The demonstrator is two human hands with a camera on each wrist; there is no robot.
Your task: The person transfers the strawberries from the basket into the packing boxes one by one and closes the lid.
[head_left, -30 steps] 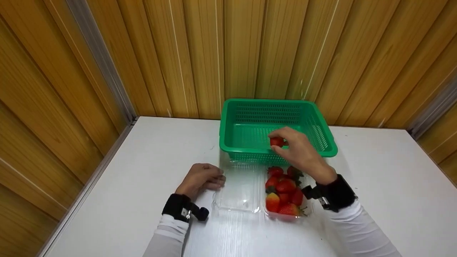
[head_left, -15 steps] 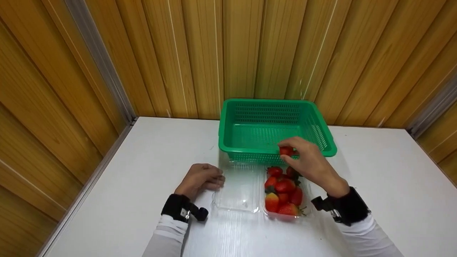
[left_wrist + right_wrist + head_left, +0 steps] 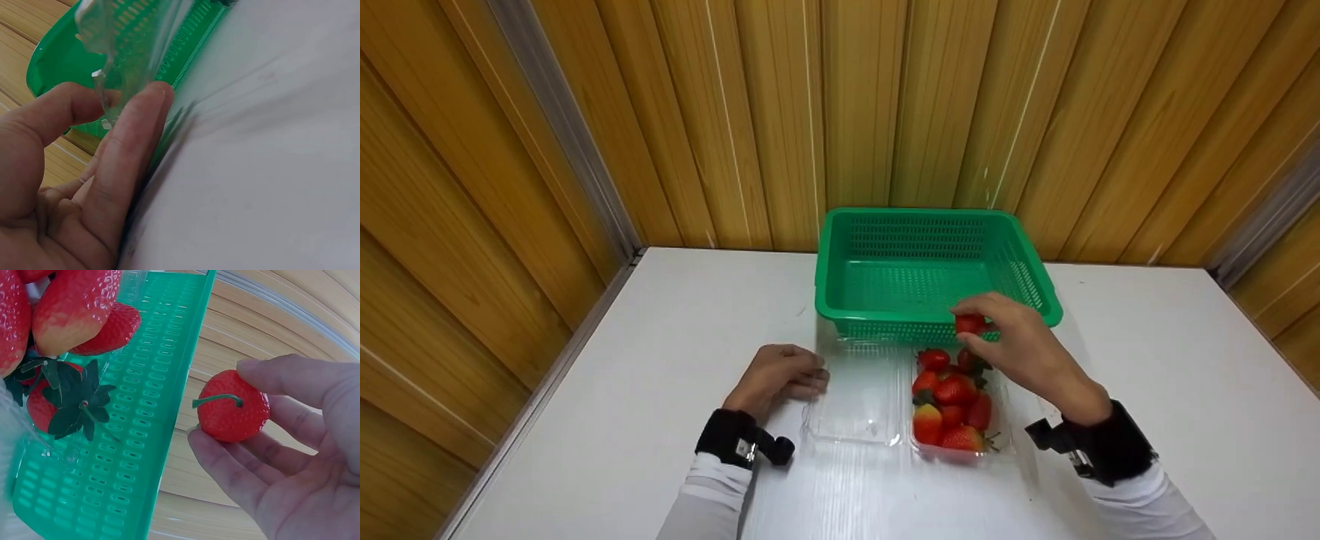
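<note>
My right hand [image 3: 1020, 352] pinches a red strawberry [image 3: 233, 405] between thumb and fingertips, its thin green stem showing in the right wrist view. The fruit is held over the front rim of the green basket [image 3: 900, 313]. Below that hand, several strawberries [image 3: 956, 390] fill the right half of a clear plastic clamshell box [image 3: 949, 454]. The box's lid [image 3: 855, 397] lies opened out flat to the left. My left hand [image 3: 780, 375] rests on the table at the lid's left edge. In the left wrist view, the clear lid edge [image 3: 101, 84] sits between its fingertips.
The green perforated basket stands right behind the clamshell box. A white table [image 3: 675, 315] carries everything. Wood-patterned panels [image 3: 780, 120] rise behind the table and along its sides.
My right hand has drawn the strawberry back from inside the basket, toward me and slightly right, to its front rim. The left hand and the clamshell box stay in place.
</note>
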